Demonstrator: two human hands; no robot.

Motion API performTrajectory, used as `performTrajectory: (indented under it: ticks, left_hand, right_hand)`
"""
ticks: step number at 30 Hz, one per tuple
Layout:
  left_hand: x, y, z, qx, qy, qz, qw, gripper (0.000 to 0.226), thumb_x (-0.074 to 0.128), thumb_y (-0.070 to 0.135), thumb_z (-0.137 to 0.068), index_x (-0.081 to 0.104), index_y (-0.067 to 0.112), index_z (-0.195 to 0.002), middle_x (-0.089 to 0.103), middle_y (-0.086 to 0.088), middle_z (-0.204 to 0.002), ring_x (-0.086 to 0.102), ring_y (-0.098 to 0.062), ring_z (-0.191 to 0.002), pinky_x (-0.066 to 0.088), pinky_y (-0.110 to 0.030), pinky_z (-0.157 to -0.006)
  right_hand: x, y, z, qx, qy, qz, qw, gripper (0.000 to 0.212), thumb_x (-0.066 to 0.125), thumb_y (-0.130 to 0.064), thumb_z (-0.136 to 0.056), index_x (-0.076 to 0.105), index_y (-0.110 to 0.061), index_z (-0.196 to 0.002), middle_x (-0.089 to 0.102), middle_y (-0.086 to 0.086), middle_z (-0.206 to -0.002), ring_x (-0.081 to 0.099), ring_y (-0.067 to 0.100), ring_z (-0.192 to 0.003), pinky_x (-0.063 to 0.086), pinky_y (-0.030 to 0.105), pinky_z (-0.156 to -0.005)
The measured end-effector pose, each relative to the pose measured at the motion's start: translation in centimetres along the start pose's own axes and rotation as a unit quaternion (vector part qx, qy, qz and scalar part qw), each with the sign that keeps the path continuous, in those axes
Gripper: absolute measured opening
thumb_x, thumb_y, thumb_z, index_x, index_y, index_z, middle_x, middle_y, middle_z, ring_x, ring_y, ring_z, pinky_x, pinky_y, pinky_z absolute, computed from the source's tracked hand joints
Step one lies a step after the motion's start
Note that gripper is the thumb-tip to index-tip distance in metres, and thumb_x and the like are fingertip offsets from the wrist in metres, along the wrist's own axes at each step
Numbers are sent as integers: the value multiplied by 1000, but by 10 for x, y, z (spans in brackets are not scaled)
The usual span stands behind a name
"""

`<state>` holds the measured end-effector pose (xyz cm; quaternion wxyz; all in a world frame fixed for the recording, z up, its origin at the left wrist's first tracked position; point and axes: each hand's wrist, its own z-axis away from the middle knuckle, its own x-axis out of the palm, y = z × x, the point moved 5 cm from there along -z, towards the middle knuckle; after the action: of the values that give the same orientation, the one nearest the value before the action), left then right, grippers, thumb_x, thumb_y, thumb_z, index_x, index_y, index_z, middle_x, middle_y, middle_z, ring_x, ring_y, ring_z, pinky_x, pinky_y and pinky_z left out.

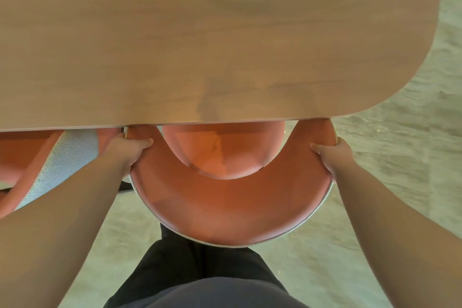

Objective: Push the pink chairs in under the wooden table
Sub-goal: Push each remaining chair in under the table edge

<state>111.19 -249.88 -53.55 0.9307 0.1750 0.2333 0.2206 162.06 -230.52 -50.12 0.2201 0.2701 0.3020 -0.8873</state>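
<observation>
Both hands are gripping the pink chair (232, 207) by its curved backrest: left hand (130, 150) clamped at 10 o'clock, right hand (330, 155) at 2 o'clock. Its seat is sitting partly under the wooden table (200, 45). A 2nd pink chair (30, 157) is standing at 9 o'clock.

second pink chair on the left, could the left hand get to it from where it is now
Probably yes: the left hand grips the curved chair back, and the second chair sits right beside it with nothing between.

pale marbled floor (412, 182), soft light
</observation>
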Motion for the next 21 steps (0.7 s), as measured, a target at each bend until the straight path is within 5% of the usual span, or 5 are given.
performTrajectory:
  ticks: [5, 11, 21]
  left_hand:
    - [-3, -2, 1, 45, 18, -17, 999, 49, 79, 7, -90, 61, -1, -135, 67, -12, -105, 67, -23, -78, 53, -40, -84]
    - [-29, -8, 4, 68, 23, -46, 996, 45, 79, 12, -89, 64, 2, -131, 72, -19, -114, 71, -36, -92, 58, -48, -90]
    - [-99, -37, 5, 76, 50, -31, 995, 38, 76, 10, -92, 64, 9, -128, 70, -13, -105, 69, -33, -86, 56, -40, -78]
  right_hand:
    - [0, -1, 6, -19, 8, -4, 1000, 31, 76, -20, -84, 58, -20, -109, 65, 0, -91, 66, 36, -95, 56, 50, -88]
    - [9, 4, 32, -43, 24, -12, 999, 25, 75, -20, -84, 61, -19, -105, 67, 3, -92, 67, 35, -90, 57, 50, -85]
    - [59, 3, 79, -76, 12, 21, 997, 20, 73, -20, -87, 60, -17, -102, 67, 8, -94, 66, 36, -89, 57, 52, -84]
